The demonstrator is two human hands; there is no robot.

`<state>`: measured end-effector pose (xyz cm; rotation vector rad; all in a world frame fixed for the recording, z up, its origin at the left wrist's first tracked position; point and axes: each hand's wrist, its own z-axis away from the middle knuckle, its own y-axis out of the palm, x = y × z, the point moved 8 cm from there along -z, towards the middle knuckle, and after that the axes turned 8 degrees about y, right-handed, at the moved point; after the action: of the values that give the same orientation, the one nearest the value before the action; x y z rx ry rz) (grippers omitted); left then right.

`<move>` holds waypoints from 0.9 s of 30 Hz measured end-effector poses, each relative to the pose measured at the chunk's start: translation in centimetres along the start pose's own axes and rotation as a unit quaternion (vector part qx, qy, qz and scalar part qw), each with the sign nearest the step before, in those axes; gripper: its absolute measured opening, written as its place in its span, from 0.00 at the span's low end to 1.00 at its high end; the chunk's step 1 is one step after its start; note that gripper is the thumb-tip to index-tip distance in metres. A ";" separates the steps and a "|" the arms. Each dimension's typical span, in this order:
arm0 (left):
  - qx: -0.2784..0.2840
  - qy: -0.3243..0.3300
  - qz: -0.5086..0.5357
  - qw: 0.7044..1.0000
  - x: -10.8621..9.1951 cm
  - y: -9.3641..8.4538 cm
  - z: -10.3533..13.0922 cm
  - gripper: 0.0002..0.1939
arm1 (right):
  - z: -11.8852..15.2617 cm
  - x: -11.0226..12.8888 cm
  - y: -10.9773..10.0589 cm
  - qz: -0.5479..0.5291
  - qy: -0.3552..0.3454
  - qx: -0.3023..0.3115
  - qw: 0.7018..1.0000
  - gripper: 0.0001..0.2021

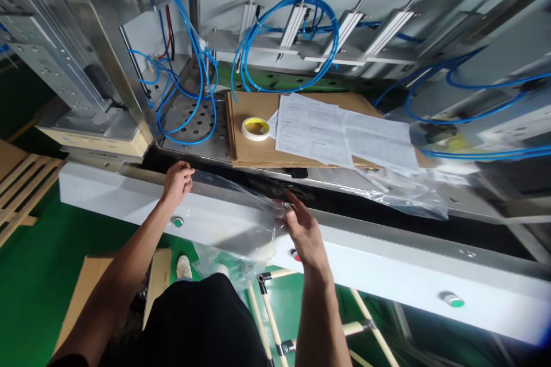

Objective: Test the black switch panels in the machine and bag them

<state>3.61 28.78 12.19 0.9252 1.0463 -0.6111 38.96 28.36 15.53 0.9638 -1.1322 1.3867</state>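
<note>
A clear plastic bag (241,215) is stretched between my two hands in front of the white machine rail. My left hand (176,184) pinches its upper left corner. At the bag's right end is my right hand (305,229), thumb against the bunched film and forefinger pointing out. The lower part of the bag hangs over the rail toward my legs. Beyond the hands, a roll of tape (255,136) and several printed sheets (314,129) rest on flat cardboard (249,153). More clear plastic bags (400,195) lie to the right of the sheets.
Green buttons (177,222) and a red button (296,256) sit on the rail's front. Blue air hoses (245,51) loop around metal cylinders (295,26) at the back. Below are an open cardboard box (86,281) and a pipe frame (272,309); a wooden pallet (26,195) lies left.
</note>
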 end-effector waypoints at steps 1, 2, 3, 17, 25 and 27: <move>-0.001 -0.002 0.000 1.000 0.1 0.0 -0.1 0.20 | 0.3 -0.3 -0.1 0.006 0.008 -0.003 1.000 0.46; -0.004 -0.003 0.000 1.000 0.1 0.0 -0.2 0.20 | 0.6 -0.7 -0.1 0.012 0.017 -0.008 1.000 0.46; -0.006 -0.004 -0.001 1.000 0.2 -0.1 -0.2 0.21 | 0.9 -1.1 0.0 0.020 0.029 -0.014 0.999 0.46; 0.005 0.014 -0.037 0.999 -0.1 0.1 0.5 0.22 | 1.4 -0.2 -0.7 0.145 0.016 -0.217 0.965 0.38; -0.019 0.012 -0.029 0.999 -0.7 -0.8 0.2 0.22 | 0.9 0.1 -0.5 0.046 -0.004 -0.137 0.989 0.35; -0.018 0.010 -0.036 0.999 -0.4 -0.6 0.1 0.22 | 0.4 -0.6 -0.5 0.008 0.006 -0.141 0.990 0.36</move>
<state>3.04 28.40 12.36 0.8676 1.1097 -0.6418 39.54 27.84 15.11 0.7425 -1.2896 1.2039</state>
